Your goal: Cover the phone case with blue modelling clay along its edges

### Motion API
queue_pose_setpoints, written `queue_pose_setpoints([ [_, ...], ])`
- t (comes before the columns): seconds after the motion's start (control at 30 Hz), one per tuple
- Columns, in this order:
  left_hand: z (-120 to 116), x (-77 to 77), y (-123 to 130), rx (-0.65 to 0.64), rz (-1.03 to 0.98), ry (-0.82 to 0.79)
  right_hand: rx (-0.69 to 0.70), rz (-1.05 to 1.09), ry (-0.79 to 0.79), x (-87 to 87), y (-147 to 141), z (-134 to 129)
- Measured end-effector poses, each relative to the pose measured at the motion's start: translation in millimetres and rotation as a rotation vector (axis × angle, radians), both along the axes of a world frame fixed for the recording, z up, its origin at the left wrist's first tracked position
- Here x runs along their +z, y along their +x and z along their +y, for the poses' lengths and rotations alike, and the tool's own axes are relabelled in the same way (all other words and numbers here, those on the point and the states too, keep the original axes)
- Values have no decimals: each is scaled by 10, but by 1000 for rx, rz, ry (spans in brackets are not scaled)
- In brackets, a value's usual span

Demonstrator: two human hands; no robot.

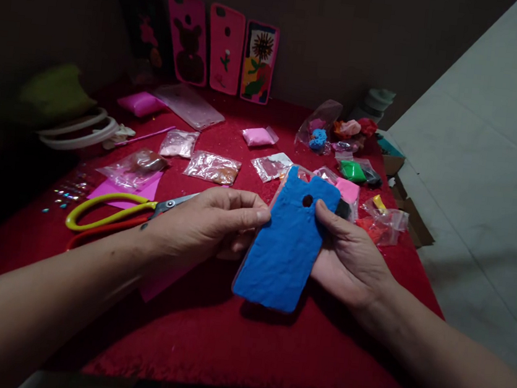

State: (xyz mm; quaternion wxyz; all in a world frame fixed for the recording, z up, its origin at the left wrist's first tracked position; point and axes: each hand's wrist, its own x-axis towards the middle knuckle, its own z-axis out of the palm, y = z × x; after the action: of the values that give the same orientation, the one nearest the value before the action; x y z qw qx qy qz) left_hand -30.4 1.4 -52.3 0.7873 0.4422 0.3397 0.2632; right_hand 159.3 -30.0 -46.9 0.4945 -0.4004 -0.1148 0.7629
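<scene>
Held over the front of the table is a clear phone case (282,253) whose back is covered with a layer of blue clay. A round dark hole shows near its top, and the clay stops short at one top corner. My right hand (349,254) grips the case from the right, thumb on the blue face beside the hole and the other fingers behind. My left hand (225,218) pinches the left edge between thumb and fingers. Under my left forearm lie scissors (111,211) with yellow and red handles; their blades are partly hidden.
Decorated phone cases (225,50) lean against the back wall. A clear case (189,106) lies before them. Several clay packets (212,167) are spread across the red cloth (203,349). Small shiny gems (66,194) lie at left, a bottle (376,104) stands at back right.
</scene>
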Motion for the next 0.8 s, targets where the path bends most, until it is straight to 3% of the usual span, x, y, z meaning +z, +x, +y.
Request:
queue_pose_setpoints([
  [0.17, 27, -11, -29, -90, -62, -49, 10, 0, 42, -7, 17, 3],
  [0.47, -15, 14, 1, -10, -3, -30, 8, -15, 83, 15, -1, -27],
  [0.8, -9, 11, -16, -34, -45, -41, 5, -29, 53, -7, 20, -17],
])
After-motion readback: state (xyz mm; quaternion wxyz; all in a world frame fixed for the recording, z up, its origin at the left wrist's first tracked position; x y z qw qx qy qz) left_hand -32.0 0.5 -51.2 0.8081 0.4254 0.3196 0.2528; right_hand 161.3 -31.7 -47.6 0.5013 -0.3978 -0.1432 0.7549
